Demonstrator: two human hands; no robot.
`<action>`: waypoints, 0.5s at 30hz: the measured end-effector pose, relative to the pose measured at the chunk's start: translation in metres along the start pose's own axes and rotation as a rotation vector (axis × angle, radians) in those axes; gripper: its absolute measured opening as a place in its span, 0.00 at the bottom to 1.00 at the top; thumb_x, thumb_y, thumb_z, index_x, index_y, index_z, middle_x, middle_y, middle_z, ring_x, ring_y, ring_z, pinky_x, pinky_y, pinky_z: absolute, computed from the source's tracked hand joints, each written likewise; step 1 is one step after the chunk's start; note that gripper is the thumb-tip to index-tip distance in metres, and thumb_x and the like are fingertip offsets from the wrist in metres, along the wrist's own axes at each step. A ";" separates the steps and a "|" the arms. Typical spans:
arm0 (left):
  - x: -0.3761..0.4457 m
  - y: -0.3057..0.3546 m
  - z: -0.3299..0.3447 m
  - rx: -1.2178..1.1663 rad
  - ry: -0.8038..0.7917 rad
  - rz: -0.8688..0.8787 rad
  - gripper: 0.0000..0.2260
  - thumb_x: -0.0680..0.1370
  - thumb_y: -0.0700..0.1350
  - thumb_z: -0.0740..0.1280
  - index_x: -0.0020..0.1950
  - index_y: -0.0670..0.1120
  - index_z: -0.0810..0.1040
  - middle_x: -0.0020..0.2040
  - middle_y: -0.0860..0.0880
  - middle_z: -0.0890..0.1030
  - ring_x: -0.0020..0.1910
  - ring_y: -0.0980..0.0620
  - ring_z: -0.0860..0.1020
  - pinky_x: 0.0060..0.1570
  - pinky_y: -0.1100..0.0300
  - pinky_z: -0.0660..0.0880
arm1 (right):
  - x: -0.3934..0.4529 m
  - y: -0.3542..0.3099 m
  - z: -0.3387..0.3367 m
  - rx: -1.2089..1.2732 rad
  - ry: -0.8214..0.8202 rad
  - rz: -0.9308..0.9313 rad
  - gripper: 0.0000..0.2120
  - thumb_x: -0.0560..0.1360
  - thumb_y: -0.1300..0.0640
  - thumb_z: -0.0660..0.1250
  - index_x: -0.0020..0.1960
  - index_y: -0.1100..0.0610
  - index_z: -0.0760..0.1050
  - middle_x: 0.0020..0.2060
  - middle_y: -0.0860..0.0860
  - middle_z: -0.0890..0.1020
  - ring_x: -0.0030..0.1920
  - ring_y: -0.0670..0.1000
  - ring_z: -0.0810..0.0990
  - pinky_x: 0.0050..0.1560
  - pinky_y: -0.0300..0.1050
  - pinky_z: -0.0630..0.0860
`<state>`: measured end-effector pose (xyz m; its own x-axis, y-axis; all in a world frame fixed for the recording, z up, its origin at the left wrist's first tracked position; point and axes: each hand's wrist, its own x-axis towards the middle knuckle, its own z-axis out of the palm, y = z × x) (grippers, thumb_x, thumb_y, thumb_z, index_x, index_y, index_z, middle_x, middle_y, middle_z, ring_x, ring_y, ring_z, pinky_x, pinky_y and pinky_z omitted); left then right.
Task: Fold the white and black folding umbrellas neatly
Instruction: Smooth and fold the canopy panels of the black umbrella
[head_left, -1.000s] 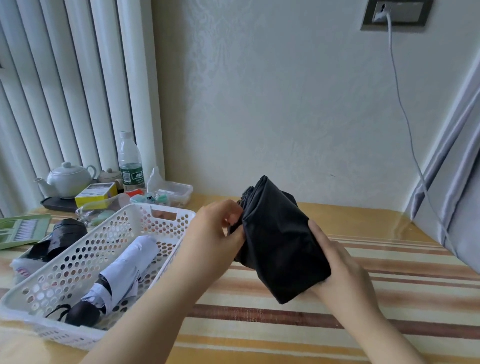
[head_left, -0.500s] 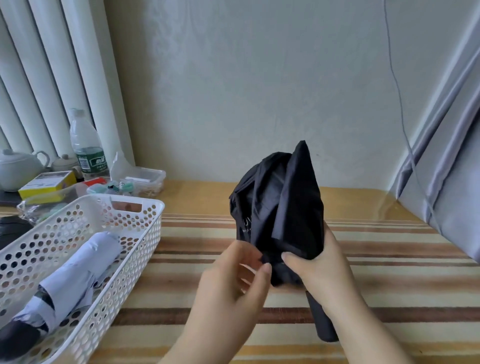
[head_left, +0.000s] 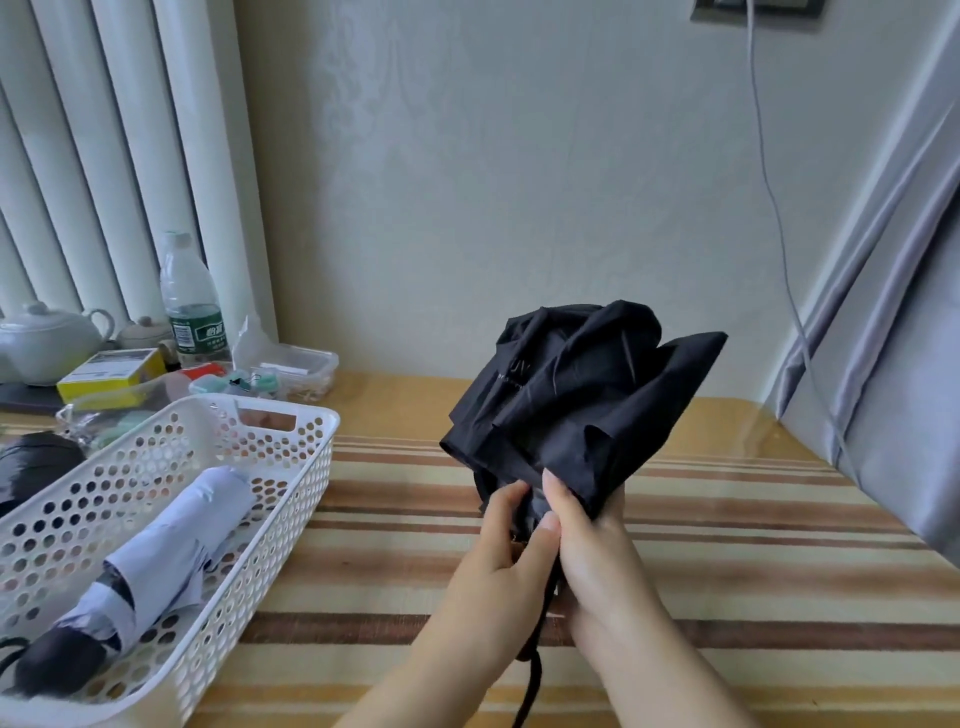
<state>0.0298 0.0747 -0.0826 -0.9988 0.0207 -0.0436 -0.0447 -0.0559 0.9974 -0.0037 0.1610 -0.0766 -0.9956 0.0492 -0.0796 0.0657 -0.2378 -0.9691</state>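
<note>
Left hand (head_left: 501, 558) moved up beside right hand (head_left: 589, 561); both grip black umbrella (head_left: 576, 395) base, canopy apparently loose.

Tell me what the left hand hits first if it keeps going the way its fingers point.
Almost at once the black umbrella: the left hand points up and away, fingers already at the bunched canopy's base beside the right hand. Beyond it, probably the wall.

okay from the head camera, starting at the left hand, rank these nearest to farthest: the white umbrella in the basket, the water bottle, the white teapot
1. white umbrella: lying in the white basket, just to the left of the left hand.
2. water bottle: standing beyond the basket, at the back left by the wall.
3. white teapot: at the far left edge, farther left than the bottle.
</note>
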 end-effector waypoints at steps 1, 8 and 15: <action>0.000 0.004 -0.002 -0.001 0.007 0.011 0.08 0.77 0.55 0.63 0.49 0.70 0.70 0.42 0.52 0.81 0.42 0.49 0.81 0.49 0.41 0.79 | -0.003 -0.001 -0.001 -0.005 -0.033 0.041 0.22 0.77 0.51 0.64 0.67 0.35 0.62 0.51 0.46 0.82 0.48 0.52 0.82 0.39 0.49 0.77; -0.008 0.017 -0.011 -0.089 -0.039 0.037 0.10 0.78 0.43 0.65 0.50 0.59 0.71 0.35 0.50 0.79 0.32 0.48 0.76 0.45 0.36 0.78 | -0.024 -0.011 0.001 -0.199 -0.199 0.105 0.27 0.69 0.31 0.58 0.66 0.38 0.67 0.53 0.47 0.83 0.48 0.51 0.81 0.29 0.38 0.71; -0.008 0.010 -0.032 -0.105 0.030 0.035 0.12 0.76 0.46 0.69 0.55 0.53 0.69 0.30 0.44 0.77 0.28 0.48 0.75 0.31 0.55 0.75 | -0.031 -0.024 -0.001 -0.129 -0.385 -0.067 0.36 0.69 0.38 0.68 0.72 0.34 0.55 0.65 0.42 0.75 0.63 0.43 0.76 0.61 0.46 0.72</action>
<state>0.0364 0.0422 -0.0739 -0.9999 -0.0128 -0.0117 -0.0095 -0.1600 0.9871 0.0259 0.1660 -0.0508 -0.9486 -0.3118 0.0543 -0.0169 -0.1216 -0.9924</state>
